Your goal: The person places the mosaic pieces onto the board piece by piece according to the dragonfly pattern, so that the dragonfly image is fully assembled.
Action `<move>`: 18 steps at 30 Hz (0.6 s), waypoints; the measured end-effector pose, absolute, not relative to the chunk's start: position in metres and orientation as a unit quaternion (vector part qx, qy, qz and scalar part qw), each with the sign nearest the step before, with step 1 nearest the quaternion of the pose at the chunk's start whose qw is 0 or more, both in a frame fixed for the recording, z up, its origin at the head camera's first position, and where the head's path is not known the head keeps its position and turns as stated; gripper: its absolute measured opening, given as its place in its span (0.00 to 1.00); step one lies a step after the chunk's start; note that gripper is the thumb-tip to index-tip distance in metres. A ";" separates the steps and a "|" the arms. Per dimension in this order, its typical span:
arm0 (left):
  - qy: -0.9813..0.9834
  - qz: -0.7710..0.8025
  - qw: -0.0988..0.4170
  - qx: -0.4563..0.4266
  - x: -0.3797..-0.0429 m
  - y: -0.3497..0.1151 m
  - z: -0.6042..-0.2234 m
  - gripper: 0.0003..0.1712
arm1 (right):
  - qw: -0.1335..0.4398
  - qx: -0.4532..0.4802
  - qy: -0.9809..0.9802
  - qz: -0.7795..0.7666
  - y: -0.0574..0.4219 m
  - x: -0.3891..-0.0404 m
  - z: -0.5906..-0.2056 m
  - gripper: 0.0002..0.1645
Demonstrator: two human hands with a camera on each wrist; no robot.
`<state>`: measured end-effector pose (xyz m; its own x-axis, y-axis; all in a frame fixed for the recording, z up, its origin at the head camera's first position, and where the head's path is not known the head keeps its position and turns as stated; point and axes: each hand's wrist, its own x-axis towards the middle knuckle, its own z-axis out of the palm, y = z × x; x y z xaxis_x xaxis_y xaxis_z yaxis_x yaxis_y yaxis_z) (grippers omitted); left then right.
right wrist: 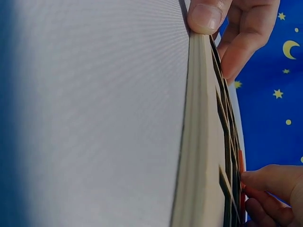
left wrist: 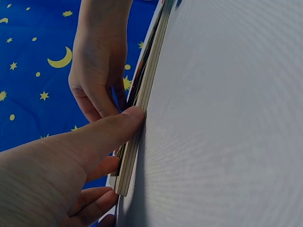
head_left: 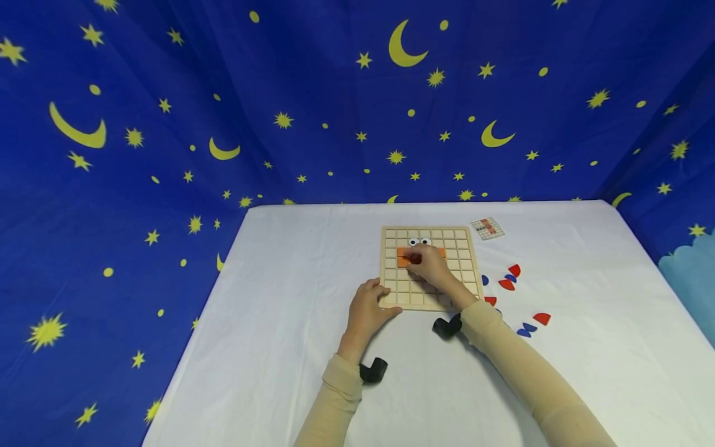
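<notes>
A square wooden grid board (head_left: 401, 298) lies on the table. My left hand (head_left: 365, 310) holds its near left corner, the thumb along the front edge and the fingers by the left side; the left wrist view shows this thumb (left wrist: 128, 118) against the layered wooden edge. Over the upper middle of the grid, my right hand (head_left: 432, 267) pinches at an orange tile (head_left: 402, 258) with thumb and fingertips. In the right wrist view that orange tile (right wrist: 241, 163) shows at the fingertips. Two eye tiles (head_left: 419, 242) sit above the orange, which the right hand partly hides.
A small pattern card (head_left: 488, 228) lies off the board's far right corner. Several red pieces (head_left: 542, 318) and blue pieces (head_left: 529, 327) are scattered to the right. Both wrists carry black camera mounts (head_left: 374, 370). A blue star-and-moon curtain (head_left: 335, 93) hangs behind the white table (head_left: 279, 323).
</notes>
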<state>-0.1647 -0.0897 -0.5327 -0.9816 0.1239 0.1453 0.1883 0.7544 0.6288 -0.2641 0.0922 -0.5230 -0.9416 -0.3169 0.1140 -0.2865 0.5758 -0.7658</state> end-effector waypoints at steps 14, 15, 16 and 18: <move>-0.936 -0.338 0.044 -0.084 -0.163 -0.088 -0.532 0.28 | -0.049 -0.157 0.879 -0.448 0.115 -0.252 -0.516 0.16; -0.937 -0.337 0.044 -0.084 -0.163 -0.088 -0.532 0.28 | -0.059 -0.155 0.879 -0.448 0.118 -0.251 -0.514 0.16; -0.936 -0.338 0.044 -0.085 -0.163 -0.089 -0.532 0.28 | -0.069 -0.153 0.878 -0.448 0.122 -0.250 -0.512 0.16; -0.935 -0.341 0.043 -0.083 -0.163 -0.089 -0.532 0.28 | -0.082 -0.148 0.879 -0.447 0.130 -0.247 -0.508 0.16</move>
<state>-0.1632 -0.0890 -0.5320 -0.9825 0.1262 0.1370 0.1848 0.7536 0.6308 -0.2474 0.1298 -0.5077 -0.9430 -0.1870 0.2752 -0.3326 0.5575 -0.7606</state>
